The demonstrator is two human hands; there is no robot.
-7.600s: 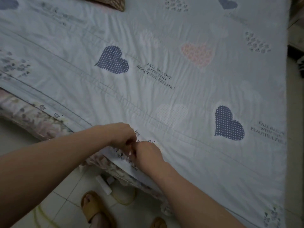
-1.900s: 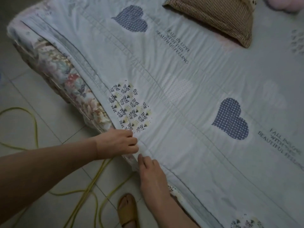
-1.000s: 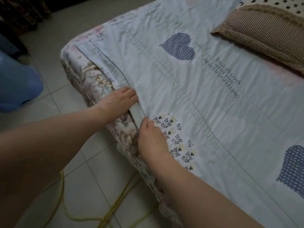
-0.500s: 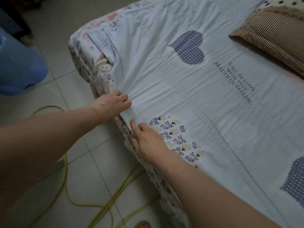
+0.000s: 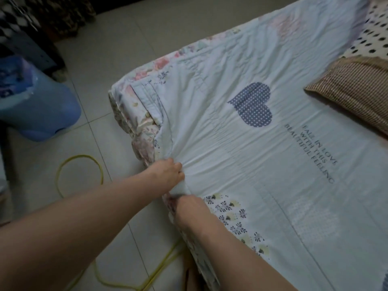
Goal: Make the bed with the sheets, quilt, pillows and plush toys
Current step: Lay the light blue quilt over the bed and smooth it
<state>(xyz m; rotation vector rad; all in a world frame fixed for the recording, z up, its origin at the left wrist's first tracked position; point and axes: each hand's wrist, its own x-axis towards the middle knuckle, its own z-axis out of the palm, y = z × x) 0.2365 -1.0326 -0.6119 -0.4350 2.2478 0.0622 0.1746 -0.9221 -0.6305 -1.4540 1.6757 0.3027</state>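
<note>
A pale blue quilt [image 5: 241, 156] with heart patches and printed text lies spread over the bed. Beneath it a floral sheet [image 5: 134, 110] shows along the near edge and corner. My left hand [image 5: 165, 173] is shut on the quilt's edge, and folds fan out from its grip. My right hand [image 5: 191, 208] grips the same edge just below it, by a flower-print patch. A brown striped pillow [image 5: 354, 91] lies at the right, with a polka-dot pillow [image 5: 375, 32] behind it. No plush toy is in view.
A blue plastic container [image 5: 35, 103] stands on the tiled floor at the left. A yellow hose [image 5: 88, 160] loops over the floor beside the bed and under my arms. Dark furniture [image 5: 42, 15] fills the top left corner.
Both hands have worked along the bed's edge toward the corner. In the last half second they bunched the quilt's edge tighter and drew it toward me, and the view shifted slightly.
</note>
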